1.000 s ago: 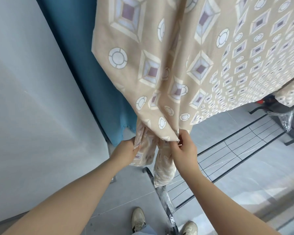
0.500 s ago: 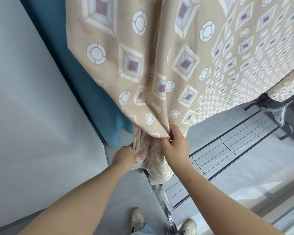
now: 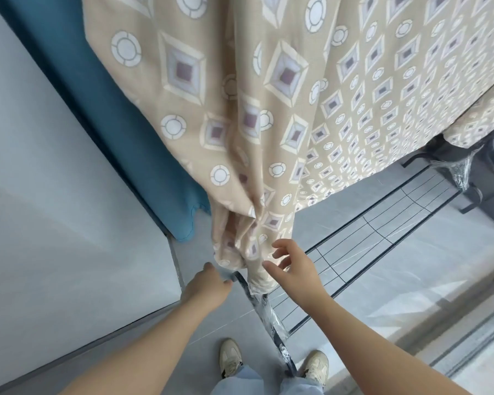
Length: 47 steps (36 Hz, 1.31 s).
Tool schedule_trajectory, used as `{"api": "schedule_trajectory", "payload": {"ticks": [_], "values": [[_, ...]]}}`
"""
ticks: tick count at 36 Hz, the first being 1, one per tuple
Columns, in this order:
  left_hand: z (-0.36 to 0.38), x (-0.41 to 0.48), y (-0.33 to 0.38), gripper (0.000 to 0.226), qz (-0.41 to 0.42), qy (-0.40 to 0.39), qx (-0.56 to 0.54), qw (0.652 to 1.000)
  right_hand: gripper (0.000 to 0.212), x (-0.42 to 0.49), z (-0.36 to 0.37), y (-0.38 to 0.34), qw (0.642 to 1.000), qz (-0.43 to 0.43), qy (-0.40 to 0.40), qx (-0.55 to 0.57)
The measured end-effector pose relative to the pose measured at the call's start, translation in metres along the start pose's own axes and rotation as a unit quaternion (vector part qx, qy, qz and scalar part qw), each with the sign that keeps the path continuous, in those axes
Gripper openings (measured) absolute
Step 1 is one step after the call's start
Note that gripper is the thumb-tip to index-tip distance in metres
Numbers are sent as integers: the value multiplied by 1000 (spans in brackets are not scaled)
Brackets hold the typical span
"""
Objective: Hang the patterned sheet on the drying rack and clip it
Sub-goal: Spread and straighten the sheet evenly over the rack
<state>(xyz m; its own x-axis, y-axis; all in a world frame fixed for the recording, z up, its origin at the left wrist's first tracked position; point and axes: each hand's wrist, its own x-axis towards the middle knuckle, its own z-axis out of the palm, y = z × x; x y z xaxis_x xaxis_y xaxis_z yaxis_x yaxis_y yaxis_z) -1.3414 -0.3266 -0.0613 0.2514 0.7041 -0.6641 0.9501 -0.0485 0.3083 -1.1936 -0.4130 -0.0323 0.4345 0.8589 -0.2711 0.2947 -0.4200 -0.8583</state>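
The beige patterned sheet (image 3: 268, 95) with circles and diamonds hangs from above and fills the top of the view; its bunched lower corner (image 3: 248, 246) dangles just in front of me. Beneath it stands the black drying rack (image 3: 362, 238), whose low wire shelf and plastic-wrapped leg show. My left hand (image 3: 208, 286) is below and left of the bunched corner, fingers loosely curled, holding nothing. My right hand (image 3: 294, 263) is just right of the corner, fingers spread, apart from the cloth or barely at its edge.
A blue curtain (image 3: 103, 124) hangs left of the sheet against a pale wall (image 3: 40, 209). The floor is grey tile. My two shoes (image 3: 231, 357) stand either side of the rack's wrapped leg (image 3: 268, 312). A dark object sits at the far right.
Both hands have let go of the sheet's bunched corner and drawn back down toward me. The corner now hangs free. The view has shifted a little.
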Motion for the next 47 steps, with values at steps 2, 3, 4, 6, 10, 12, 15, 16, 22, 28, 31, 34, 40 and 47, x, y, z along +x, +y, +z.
{"api": "schedule_trajectory", "payload": {"ticks": [2,3,4,6,10,12,15,16,22,28,31,34,40,47], "values": [[6,-3,7,38,-3,-22,39,999,23,-1,-9,11,999,32,18,-3],[10,-5,12,35,14,-37,38,998,21,0,-14,16,998,48,26,-6],[12,-7,19,31,33,-56,31,997,21,0,-18,20,997,62,35,-8],[19,-11,38,30,76,-89,7,993,20,1,-28,29,995,84,50,-14],[33,-9,83,7,116,-97,-98,984,22,3,-51,42,990,112,88,-6],[34,-8,98,6,129,-72,-129,981,20,3,-56,45,988,123,98,6],[34,-4,128,20,170,-7,-36,985,16,4,-76,57,984,137,112,21],[32,-3,135,24,196,42,36,979,16,6,-83,62,983,140,114,24],[33,13,151,40,290,144,558,764,15,17,-104,74,985,153,73,22],[25,24,148,34,214,69,699,679,13,36,-122,75,992,126,20,0],[19,24,150,31,250,64,654,711,13,41,-132,78,993,115,-2,-6],[17,19,144,34,301,80,619,721,15,45,-143,85,993,112,-11,-19],[37,7,173,38,165,-39,633,756,16,47,-157,98,991,116,-48,-42],[41,24,192,28,104,-53,361,925,13,64,-171,108,990,140,-19,-9]]}}
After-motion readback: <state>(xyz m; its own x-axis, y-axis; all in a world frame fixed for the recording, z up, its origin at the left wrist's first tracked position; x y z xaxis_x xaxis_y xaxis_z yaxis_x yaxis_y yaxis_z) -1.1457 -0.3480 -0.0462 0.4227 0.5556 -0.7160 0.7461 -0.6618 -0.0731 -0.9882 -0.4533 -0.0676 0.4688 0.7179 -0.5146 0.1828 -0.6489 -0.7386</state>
